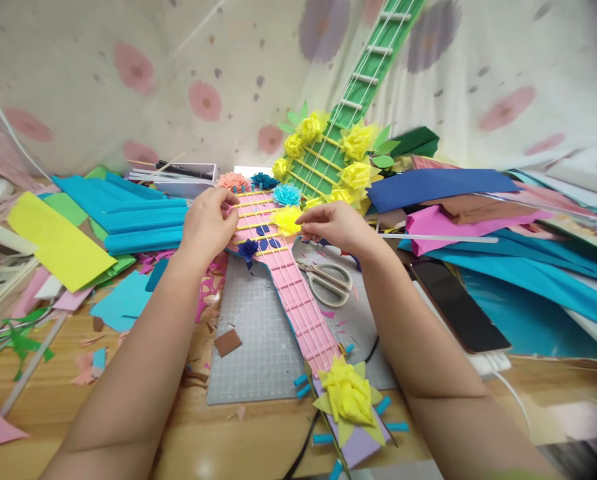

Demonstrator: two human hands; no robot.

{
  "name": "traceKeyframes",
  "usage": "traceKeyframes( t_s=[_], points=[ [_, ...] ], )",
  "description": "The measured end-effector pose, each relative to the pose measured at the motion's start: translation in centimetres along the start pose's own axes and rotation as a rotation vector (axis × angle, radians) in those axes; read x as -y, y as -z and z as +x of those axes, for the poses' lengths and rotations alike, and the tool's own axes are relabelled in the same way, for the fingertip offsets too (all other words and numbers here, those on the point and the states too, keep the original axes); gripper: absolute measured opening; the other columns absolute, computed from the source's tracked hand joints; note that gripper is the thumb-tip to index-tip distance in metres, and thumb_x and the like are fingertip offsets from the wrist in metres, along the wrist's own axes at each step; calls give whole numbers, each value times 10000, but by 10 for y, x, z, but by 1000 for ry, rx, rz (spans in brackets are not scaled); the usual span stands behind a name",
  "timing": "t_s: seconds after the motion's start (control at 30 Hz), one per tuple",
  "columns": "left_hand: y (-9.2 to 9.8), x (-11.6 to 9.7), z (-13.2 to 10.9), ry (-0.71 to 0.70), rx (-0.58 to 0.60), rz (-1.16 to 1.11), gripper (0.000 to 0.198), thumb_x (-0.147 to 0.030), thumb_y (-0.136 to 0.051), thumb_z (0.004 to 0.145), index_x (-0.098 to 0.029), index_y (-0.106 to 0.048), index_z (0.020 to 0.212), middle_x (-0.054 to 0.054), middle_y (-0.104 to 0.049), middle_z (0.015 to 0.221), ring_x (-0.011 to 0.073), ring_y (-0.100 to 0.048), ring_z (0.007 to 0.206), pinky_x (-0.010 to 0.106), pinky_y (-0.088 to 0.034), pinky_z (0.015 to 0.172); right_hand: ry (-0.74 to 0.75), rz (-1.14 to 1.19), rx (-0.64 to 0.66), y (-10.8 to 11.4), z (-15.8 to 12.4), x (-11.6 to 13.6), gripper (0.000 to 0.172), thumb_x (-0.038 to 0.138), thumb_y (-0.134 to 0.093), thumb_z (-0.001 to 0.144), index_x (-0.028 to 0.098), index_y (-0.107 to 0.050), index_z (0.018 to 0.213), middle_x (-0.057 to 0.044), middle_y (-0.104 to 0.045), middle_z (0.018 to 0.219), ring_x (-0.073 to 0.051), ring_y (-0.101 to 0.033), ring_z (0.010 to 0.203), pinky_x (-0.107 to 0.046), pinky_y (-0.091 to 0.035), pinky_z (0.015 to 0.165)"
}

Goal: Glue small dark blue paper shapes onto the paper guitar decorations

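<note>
A pink paper guitar (298, 291) lies on the grey cutting mat with its neck toward me, strung with white strings over yellow sticks. My left hand (209, 223) is closed at the left edge of its body, the fingertips partly hidden. On the body's right side, my right hand (341, 227) pinches the edge of a small yellow paper flower (286, 220). Around it sit a light blue flower (287, 195), a coral flower (233, 181), a teal flower (264, 180) and a dark blue flower (248, 249). A large yellow flower (347, 393) decorates the purple headstock.
Behind stands a green paper guitar (323, 157) with yellow roses, leaning against the patterned curtain. Scissors (328, 283) lie on the cutting mat (258, 333) right of the neck. A phone (458, 303) and stacked coloured paper are at right. Blue paper (128, 213) and scraps spread at left.
</note>
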State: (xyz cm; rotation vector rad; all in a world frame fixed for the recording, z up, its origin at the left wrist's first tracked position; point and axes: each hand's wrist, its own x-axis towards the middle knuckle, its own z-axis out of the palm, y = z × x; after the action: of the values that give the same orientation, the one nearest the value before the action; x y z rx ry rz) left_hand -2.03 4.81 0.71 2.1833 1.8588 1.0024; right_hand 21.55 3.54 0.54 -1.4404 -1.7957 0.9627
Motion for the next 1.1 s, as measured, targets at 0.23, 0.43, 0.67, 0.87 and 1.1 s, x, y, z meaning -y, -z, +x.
traceKeyframes(
  t_s=[0.23, 0.43, 0.67, 0.87, 1.1],
  points=[
    [4, 0, -2, 19, 83, -101, 232, -219, -554, 813, -217, -650, 1024, 33, -716, 986, 184, -652, 875, 313, -493, 810, -40, -227, -49, -2, -26, -13, 160, 283, -627, 792, 168, -640, 683, 13, -588, 541, -89, -488, 471, -225, -342, 470],
    [14, -7, -4, 67, 151, -138, 234, -286, -656, 757, -208, -680, 976, 29, -731, 888, 177, -646, 803, 294, -498, 734, -181, -158, -51, -8, -35, -31, 128, 91, -543, 770, 186, -624, 740, 4, -654, 621, -121, -603, 548, -227, -431, 506],
    [19, -10, -4, 88, 201, -87, 254, -315, -645, 793, -208, -725, 1009, 50, -744, 931, 220, -671, 874, 325, -496, 788, -162, -405, -58, -10, -36, -33, 266, 238, -516, 883, 203, -549, 621, -5, -648, 586, -126, -576, 510, -261, -388, 548],
    [22, -6, -4, 34, 218, -60, 239, -335, -592, 821, -230, -735, 982, 39, -754, 926, 229, -675, 866, 335, -500, 779, -68, -353, -104, -20, -32, -44, 175, 200, -462, 900, 211, -498, 728, -1, -648, 627, -133, -611, 590, -256, -404, 611],
    [13, -2, -7, 21, 266, -85, 248, -293, -571, 813, -199, -714, 992, 56, -745, 951, 210, -670, 872, 310, -503, 785, -19, -3, -87, -34, -28, -56, 42, 187, -568, 800, 200, -528, 793, 9, -650, 707, -130, -632, 623, -256, -463, 608]
  ],
)
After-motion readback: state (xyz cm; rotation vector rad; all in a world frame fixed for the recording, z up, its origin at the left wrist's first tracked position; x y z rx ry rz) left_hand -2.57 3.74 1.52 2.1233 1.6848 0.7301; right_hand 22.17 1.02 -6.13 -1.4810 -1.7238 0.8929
